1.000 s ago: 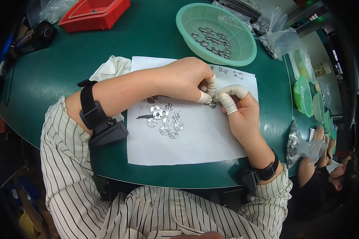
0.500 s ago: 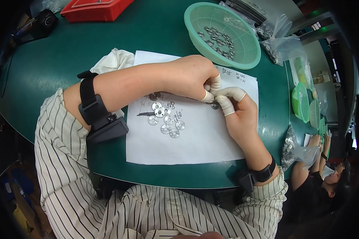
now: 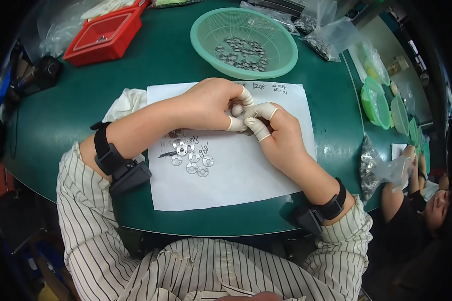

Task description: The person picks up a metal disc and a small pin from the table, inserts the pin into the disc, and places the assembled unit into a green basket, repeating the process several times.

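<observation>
My left hand (image 3: pixel 211 106) and my right hand (image 3: pixel 281 131) meet above a white paper sheet (image 3: pixel 231 175), fingers bent and pinched together. White finger cots cover several fingertips on both. A small round metal disc (image 3: pixel 249 132) peeks out from under the joined fingertips, mostly hidden by them. To the left of my right hand, on the sheet, lies a loose group of flat silver ring-shaped discs (image 3: pixel 193 156), each with a centre hole. Some of them overlap.
Beyond the sheet stands a green plastic basket (image 3: pixel 202 52) with many metal discs inside. A red tray (image 3: pixel 110 47) is at the far left, a white cloth (image 3: pixel 128 104) beside my left forearm. Bags of metal parts (image 3: pixel 369 168) and another person's arms (image 3: pixel 412 165) are at right.
The view has shifted, bringing more of the red tray into sight. My hands stay pinched together over the sheet. The group of silver discs looks the same.
</observation>
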A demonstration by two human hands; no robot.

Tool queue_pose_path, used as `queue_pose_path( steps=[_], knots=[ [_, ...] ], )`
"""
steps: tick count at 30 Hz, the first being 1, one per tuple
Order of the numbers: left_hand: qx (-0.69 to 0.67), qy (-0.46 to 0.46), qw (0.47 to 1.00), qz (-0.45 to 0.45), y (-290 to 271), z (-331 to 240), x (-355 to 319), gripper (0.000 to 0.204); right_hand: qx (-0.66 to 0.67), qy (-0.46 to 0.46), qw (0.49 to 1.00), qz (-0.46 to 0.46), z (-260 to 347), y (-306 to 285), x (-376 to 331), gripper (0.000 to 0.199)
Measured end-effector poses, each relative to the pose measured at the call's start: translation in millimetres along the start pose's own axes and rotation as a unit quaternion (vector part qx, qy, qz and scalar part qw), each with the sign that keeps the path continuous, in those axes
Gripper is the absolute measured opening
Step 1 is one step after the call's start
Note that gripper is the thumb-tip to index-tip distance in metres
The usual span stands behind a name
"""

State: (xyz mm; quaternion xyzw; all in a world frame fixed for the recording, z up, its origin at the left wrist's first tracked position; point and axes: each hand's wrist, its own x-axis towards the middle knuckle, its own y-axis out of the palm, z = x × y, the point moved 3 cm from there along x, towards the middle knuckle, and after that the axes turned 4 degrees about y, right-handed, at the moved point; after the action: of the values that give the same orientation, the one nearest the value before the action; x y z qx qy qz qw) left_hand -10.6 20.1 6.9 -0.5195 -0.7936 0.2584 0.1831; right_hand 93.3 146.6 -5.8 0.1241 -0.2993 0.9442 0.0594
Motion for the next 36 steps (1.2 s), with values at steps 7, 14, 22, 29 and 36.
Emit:
queue_pose_path(
  steps=[7,14,22,29,36],
  knots=[
    [-0.004,0.000,1.000,-0.006,4.3,-0.8,2.8,0.022,0.117,0.064,0.991,-0.017,-1.6,-14.0,-11.6,0.008],
    [0.001,0.012,1.000,-0.010,4.7,1.6,3.2,0.019,0.043,0.067,0.996,0.027,-4.0,-8.5,-11.9,0.008],
    [0.014,0.005,1.000,-0.009,1.8,1.2,0.1,0.021,-0.094,-0.081,0.992,0.009,8.8,-3.3,-10.8,0.008],
    [-0.002,-0.008,1.000,-0.001,1.4,2.8,1.6,0.021,-0.057,-0.034,0.998,-0.005,6.6,-2.4,-7.5,0.008],
    [-0.012,0.000,1.000,0.013,0.9,5.7,3.6,0.020,-0.087,-0.106,0.990,-0.022,8.4,-1.2,-9.7,0.012]
  ],
)
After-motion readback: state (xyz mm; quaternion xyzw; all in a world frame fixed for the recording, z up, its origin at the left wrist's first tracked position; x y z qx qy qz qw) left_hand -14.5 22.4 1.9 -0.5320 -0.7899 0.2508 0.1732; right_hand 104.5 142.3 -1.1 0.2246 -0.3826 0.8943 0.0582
